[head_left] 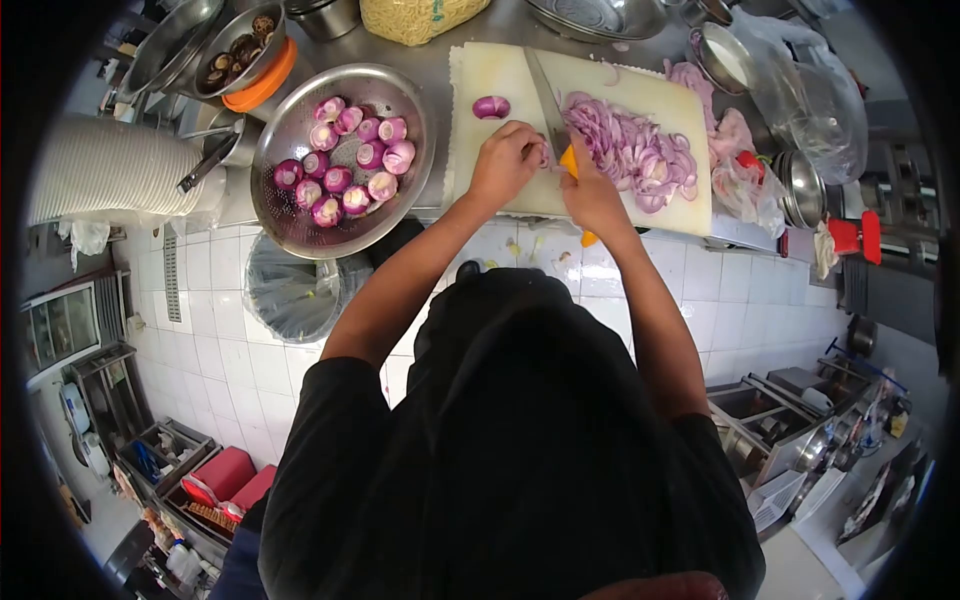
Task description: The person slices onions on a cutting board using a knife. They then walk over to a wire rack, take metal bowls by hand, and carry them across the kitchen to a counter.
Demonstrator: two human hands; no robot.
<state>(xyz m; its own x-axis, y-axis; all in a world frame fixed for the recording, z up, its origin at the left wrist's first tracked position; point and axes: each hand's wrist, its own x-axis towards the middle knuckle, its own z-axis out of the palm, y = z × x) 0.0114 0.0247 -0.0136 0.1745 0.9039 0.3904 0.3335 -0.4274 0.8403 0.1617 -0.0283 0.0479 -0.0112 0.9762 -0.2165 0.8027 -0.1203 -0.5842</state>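
The cutting board [490,185] is taken as the landmark. At its near edge, left of the middle, the left hand [505,165] is held with the fingers curled inward and nearly closed. A small piece of onion [545,157] seems to be pinched at its fingertips, though most of it is hidden. By the right hand [598,200], closed around it, the orange handle of a knife [543,90] is gripped; the handle's end is left showing below the hand. The blade is pointed toward the far edge of the board, between the left hand and the sliced onions [635,150]. Whether the board is touched by the blade cannot be told.

The sliced onions are heaped over the right half of the board. A peeled purple onion [491,107] is set on the board's left part, beyond the left hand. Just left of the board, more peeled onions [337,179] are held in a metal colander [263,150]. Below the colander, on the floor to the board's left, a bin [300,300] lined with clear plastic is placed.

Beyond the board's far left corner, a bag of noodles [415,18] is seen, and farther left dark mushrooms [240,52] are held in a bowl [213,80]. Beyond the far edge, a metal basin [600,22] is set. To the board's right, clear plastic bags [820,110] are bunched near metal bowls [801,185].
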